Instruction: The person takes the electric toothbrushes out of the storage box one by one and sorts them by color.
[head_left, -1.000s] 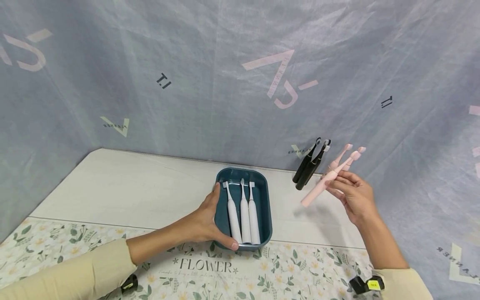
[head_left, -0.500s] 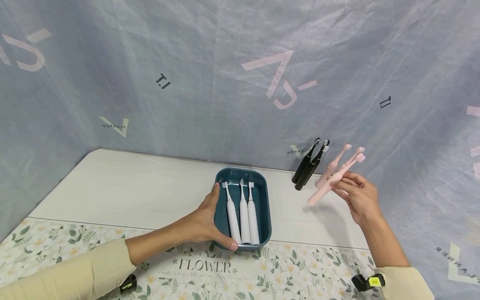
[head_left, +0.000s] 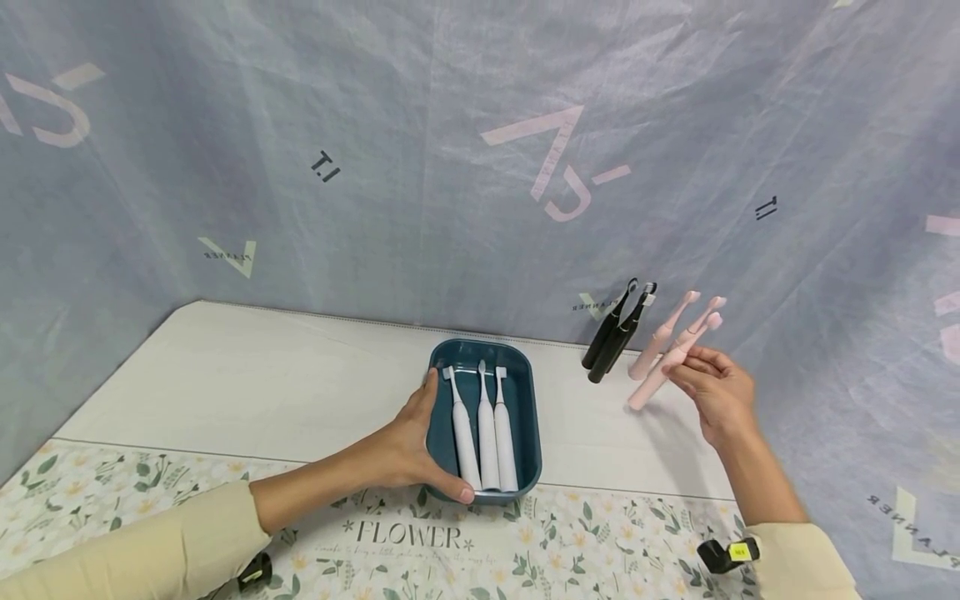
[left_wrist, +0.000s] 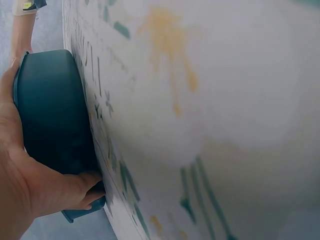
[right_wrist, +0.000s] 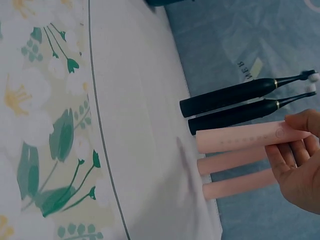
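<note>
My left hand (head_left: pixel 408 450) grips the near-left side of a dark teal tray (head_left: pixel 536 425), its thumb on the front rim. In the left wrist view its fingertips curl against the outer wall. Inside the tray lie three white electric toothbrushes (head_left: pixel 488 442), heads pointing away. At the right, my right hand (head_left: pixel 716 393) pinches the upper body of a pink electric toothbrush (right_wrist: pixel 230 138), held tilted with its base low over the table. Two other pink electric toothbrushes (right_wrist: pixel 232 162) stand close behind it, partly hidden by it and the hand. Whether its base touches the table I cannot tell.
Black electric toothbrushes (head_left: pixel 615 348) lean against the grey-blue curtain (head_left: pixel 375 167), just left of the pink ones. A white strip (head_left: pixel 300 375) runs along the back of the table, with a floral cloth (head_left: pixel 555 550) in front. Each wrist wears a black strap.
The right hand has lowered the pink toothbrush and turned it more upright, bringing its base beside the other pink ones. The left hand and tray have stayed in place.
</note>
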